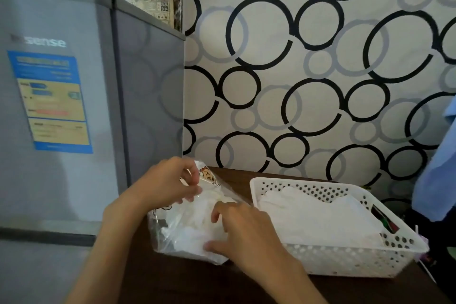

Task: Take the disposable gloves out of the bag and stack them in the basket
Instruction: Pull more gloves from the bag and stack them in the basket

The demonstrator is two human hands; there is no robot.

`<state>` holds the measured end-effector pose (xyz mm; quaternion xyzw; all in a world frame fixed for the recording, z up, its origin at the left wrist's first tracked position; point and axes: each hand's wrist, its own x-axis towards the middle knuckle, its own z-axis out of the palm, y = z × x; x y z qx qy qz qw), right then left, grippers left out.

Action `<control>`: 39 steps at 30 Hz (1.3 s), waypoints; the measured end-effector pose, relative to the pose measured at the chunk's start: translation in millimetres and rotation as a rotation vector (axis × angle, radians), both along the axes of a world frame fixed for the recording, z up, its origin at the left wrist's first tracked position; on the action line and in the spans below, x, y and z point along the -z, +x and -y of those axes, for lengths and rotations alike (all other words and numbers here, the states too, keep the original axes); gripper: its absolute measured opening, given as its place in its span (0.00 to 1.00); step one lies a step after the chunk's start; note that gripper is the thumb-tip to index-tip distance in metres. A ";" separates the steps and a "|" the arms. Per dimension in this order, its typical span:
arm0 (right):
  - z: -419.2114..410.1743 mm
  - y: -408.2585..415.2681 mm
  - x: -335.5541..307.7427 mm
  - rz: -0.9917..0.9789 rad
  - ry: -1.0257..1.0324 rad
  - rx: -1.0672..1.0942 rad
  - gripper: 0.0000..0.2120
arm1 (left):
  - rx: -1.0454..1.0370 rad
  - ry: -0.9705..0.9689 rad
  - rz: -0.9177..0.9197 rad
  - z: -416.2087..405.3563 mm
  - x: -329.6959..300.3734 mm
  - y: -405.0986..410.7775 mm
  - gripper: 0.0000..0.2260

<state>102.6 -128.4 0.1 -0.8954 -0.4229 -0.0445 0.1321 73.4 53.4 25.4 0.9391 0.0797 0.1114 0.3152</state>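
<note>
1. The bag (182,227) is clear plastic, so the gloves (195,219) inside read only as a crumpled white mass; single gloves cannot be told apart.
2. The right hand (243,229) covers the bag's right side, and what its fingers (216,211) have hold of, film or glove, is hard to make out.
3. The pile (318,217) in the basket (345,258) is blurred white; a dark red-and-green thing (385,221) at its right wall is mostly hidden.
4. The tabletop (197,284) is cut off at the bottom edge; its left edge runs just beside the fridge (61,106), and the bag lies at that edge.
5. The basket stands just right of the bag, near the tabletop's right edge; bare tabletop lies in front of both.
6. A patterned wall (308,69) closes the back; blue cloth (436,168) hangs at the right.
7. The left hand (165,182) is raised, its curled fingers (195,174) pinching the bag's printed top edge.
8. The right hand lies low, fingers bent down into the bag's mouth, thumb against the bag's near side.
</note>
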 end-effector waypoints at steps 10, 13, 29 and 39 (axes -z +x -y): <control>22.0 30.8 -7.2 -0.123 0.370 0.015 0.09 | 0.013 0.010 -0.003 -6.4 -1.3 -3.4 0.04; 29.4 36.9 -11.6 -0.229 0.430 0.035 0.08 | 0.024 0.020 -0.026 -3.7 -1.4 -2.9 0.03; 44.6 41.8 -27.5 -0.779 0.586 0.032 0.12 | 0.304 -0.273 0.119 47.7 -15.4 2.6 0.19; 48.1 40.8 -24.5 -0.751 0.428 0.026 0.35 | -0.105 -0.523 0.470 57.6 -15.1 15.9 0.04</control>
